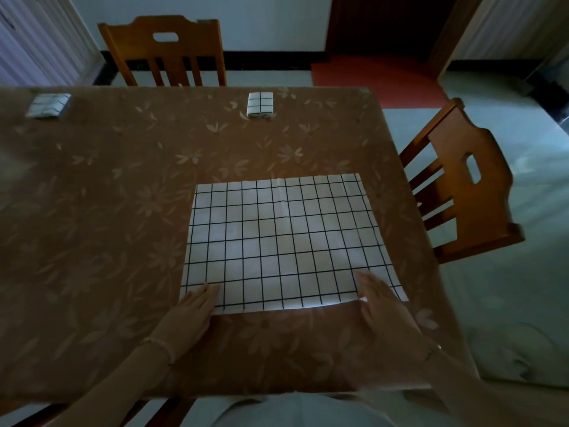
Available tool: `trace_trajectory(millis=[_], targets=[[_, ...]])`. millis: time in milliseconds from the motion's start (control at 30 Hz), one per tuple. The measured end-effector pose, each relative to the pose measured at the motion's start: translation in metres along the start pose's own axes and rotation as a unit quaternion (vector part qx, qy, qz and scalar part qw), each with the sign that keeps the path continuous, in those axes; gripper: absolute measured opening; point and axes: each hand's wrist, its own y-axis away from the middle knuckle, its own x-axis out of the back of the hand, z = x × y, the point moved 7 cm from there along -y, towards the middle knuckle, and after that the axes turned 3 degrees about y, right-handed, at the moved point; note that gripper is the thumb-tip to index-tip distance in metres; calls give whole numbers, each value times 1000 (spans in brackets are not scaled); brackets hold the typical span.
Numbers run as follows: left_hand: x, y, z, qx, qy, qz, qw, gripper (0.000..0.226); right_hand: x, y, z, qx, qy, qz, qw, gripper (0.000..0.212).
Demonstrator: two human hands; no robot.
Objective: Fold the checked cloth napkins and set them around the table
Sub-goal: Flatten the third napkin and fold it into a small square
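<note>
— What is seen closest?
— Two arms are stretched out over the near edge of the table (92,241). The table is covered with a brown cloth with pale flowers printed on it. A thin bracelet (160,346) is worn on the left wrist.

— How are the hands held?
— The left hand (197,306) is laid flat on the near left corner of the big checked napkin (286,241). Its fingers are kept straight and nothing is gripped. The right hand (380,298) is laid flat on the near right corner in the same way, with straight fingers and nothing pinched.

— Where is that napkin?
— It is spread open on the table, just in front of the hands and more to the right side. It is white and crossed with thin dark lines. A crease can be seen running down from the middle of its far edge.

— What is found farther away?
— A wooden side chair (458,186) is set by the right side of the table. Two small folded napkins are placed along the far edge, well apart. The middle folded napkin (260,105) is set a little to the right of the far chair (163,50). The left folded napkin (48,105) is set toward the far left and looks blurred.

— And past the table?
— A red mat (375,81) is laid on the pale floor before a dark doorway.
</note>
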Motion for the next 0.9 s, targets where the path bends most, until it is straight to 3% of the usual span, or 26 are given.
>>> trace_trajectory(millis=[67,167,233,500,567,900], targets=[[-3,2,-1,-1,13,-5,1000,82,2,4,7,-1,-21,20,1000,54],[-6,3,-7,19,43,1,999,86,4,11,13,26,32,21,999,37],[-5,4,-6,20,55,-9,998,85,13,12,11,-2,-7,-2,1000,38],[14,-1,-32,78,161,-17,984,28,34,-13,19,-25,10,-57,998,21],[28,-12,-43,90,166,8,982,13,46,-22,21,-28,-6,-32,999,17],[106,-65,-72,126,188,115,967,8,96,-92,20,-47,-41,41,997,18]])
